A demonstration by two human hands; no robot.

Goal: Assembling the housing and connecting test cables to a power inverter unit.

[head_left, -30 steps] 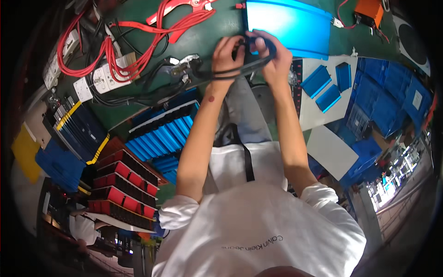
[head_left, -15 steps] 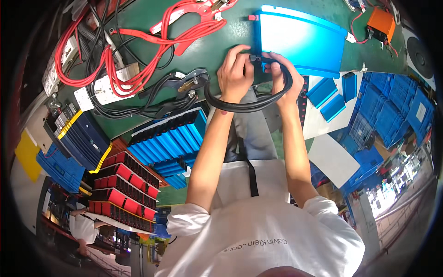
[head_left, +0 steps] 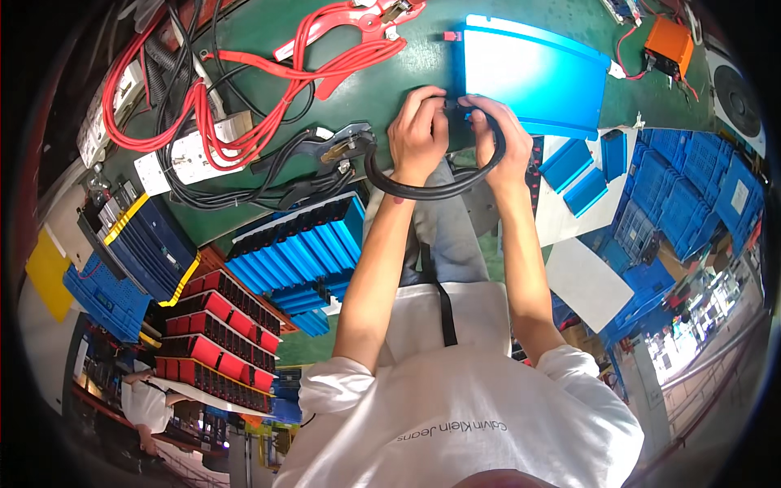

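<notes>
A blue metal box (head_left: 537,77) with a pink-red terminal on its left side lies on the green workbench (head_left: 342,89). At the box's lower left corner my left hand (head_left: 417,134) has its thumb and fingers closed; what lies between the fingertips is too small to make out. My right hand (head_left: 506,142) grips a thick black cable (head_left: 439,192) near its end, fingertips against the same corner. The cable curves below both hands toward a black clamp (head_left: 348,145) on the bench. My fingers hide most of the cable end and the connection point.
Red cables (head_left: 281,93) with a red clamp (head_left: 370,24) lie at the upper left. An orange box (head_left: 669,45) sits at the upper right beside a round speaker-like part. Stacked blue housings (head_left: 297,252) and red units (head_left: 215,346) stand at the lower left; blue crates (head_left: 679,187) are on the right.
My right hand has shifted slightly left, and the cable loop is a little narrower. The fingertips of both hands have drawn closer together at the box's corner, covering the small metal part there.
</notes>
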